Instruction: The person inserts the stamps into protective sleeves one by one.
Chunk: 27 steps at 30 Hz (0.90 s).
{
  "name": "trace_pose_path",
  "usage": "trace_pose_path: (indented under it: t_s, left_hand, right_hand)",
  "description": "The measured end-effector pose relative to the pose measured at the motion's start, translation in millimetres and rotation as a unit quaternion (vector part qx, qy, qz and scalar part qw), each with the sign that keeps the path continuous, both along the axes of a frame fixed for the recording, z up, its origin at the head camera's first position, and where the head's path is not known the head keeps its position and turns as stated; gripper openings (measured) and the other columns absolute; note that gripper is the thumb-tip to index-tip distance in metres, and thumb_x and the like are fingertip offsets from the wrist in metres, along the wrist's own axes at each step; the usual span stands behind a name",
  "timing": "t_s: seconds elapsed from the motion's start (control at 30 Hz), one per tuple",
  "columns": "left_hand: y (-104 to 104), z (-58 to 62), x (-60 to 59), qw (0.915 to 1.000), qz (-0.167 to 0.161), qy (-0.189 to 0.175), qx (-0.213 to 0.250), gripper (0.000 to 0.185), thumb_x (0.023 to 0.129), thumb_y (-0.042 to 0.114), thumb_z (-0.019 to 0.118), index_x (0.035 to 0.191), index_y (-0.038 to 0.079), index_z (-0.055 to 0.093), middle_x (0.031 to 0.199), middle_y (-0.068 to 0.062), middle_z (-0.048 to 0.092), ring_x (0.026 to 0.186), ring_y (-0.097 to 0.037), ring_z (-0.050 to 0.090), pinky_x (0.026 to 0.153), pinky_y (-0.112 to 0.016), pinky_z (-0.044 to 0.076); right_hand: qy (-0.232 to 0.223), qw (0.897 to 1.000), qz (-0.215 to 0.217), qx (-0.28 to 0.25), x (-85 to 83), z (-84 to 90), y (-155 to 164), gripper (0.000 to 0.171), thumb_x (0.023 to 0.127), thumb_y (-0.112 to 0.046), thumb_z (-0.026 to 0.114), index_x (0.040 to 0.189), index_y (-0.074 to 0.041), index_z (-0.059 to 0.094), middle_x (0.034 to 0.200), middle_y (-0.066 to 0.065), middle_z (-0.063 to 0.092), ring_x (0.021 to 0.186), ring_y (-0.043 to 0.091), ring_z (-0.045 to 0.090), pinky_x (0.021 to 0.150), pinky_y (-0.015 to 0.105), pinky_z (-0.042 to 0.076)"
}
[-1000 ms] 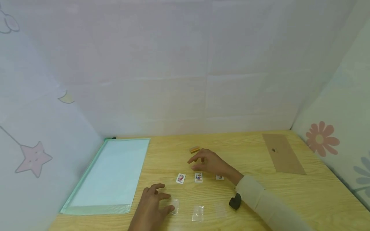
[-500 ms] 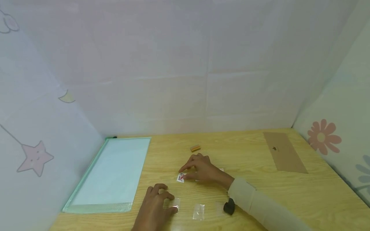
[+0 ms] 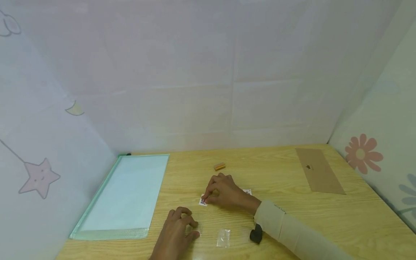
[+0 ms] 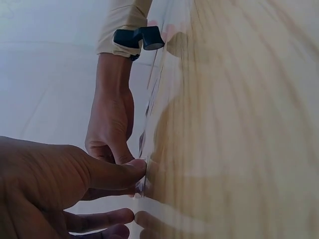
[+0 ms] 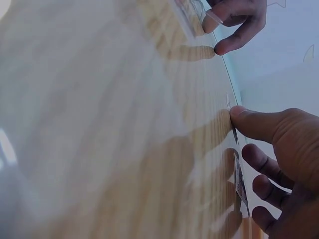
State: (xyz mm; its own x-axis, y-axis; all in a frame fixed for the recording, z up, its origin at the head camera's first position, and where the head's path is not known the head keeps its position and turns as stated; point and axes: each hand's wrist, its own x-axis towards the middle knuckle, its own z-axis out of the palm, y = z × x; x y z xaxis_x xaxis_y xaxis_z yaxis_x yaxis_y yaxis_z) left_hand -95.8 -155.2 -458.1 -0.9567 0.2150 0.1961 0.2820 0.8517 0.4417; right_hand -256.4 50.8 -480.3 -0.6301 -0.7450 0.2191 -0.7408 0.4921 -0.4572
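Note:
My right hand (image 3: 224,191) is over a row of small playing cards, with its thumb and index fingertips pinching the leftmost playing card (image 3: 202,203), which lies on the table. Beneath this hand a second card (image 5: 240,186) shows in the right wrist view, and a third card (image 3: 247,191) peeks out beyond the wrist. Nearer the front edge, my left hand (image 3: 175,231) pinches a small clear plastic sleeve (image 3: 200,229) between thumb and index finger; fingers partly hide it. Another clear sleeve (image 3: 223,238) lies flat beside it, and a fainter one (image 3: 246,233) lies further right.
On the left lies a mint-edged zip pouch (image 3: 123,195). A small orange-brown striped block (image 3: 219,166) sits behind the right hand. At the back right is a flat brown paper piece (image 3: 320,171). Printed cloth walls (image 3: 208,90) enclose the wooden table (image 3: 266,162).
My right hand has moved left and down from above the middle card onto the leftmost card, and its fingertips have closed there. My left hand has shifted slightly right at the sleeve.

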Motion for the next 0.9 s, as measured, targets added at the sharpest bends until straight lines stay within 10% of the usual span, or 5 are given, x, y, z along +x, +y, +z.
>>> trace_pose_path:
  t_s: [0.9]
  left_hand:
    - [1.7,9.9,-7.2,0.9989,0.014,0.024,0.039,0.019,0.085,0.02,0.081,0.101,0.014,0.073,0.109,0.005,0.069,0.096,-0.015,0.063,0.081,-0.035,0.057]
  right_hand:
    - [-0.015,0.999,0.035,-0.001,4.8,1.3,-2.6,0.01,0.091,-0.048,0.071,0.094,-0.039,0.07,0.105,-0.024,0.057,0.099,0.0,0.05,0.095,0.038,0.04]
